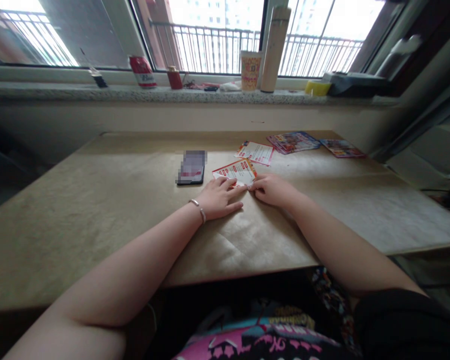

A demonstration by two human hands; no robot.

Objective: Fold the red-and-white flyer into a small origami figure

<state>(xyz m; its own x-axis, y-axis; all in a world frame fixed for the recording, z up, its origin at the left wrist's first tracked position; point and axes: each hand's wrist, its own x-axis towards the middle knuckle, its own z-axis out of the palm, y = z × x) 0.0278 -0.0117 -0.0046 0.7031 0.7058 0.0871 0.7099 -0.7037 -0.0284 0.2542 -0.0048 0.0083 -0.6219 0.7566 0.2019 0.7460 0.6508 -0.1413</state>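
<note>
A white printed card (237, 170) with red labels and an orange edge lies on the table in front of me. My left hand (222, 197) rests flat across its lower left part, fingers stretched and slightly spread. At the card's lower right corner, my right hand (270, 190) has its fingers curled in a pinch on the edge. A second, similar card (257, 152) lies just behind the first. Left of the cards is a phone (191, 167) lying flat, its screen pixelated. The fingers cover the card's near edge.
A stack of colourful cards (294, 142) and another card pile (342, 148) lie at the table's back right. On the windowsill (195, 94) stand a red can (141, 72), a red bottle (174, 78), a paper cup (250, 71), a tall flask (275, 50) and a yellow sponge-like block (317, 89).
</note>
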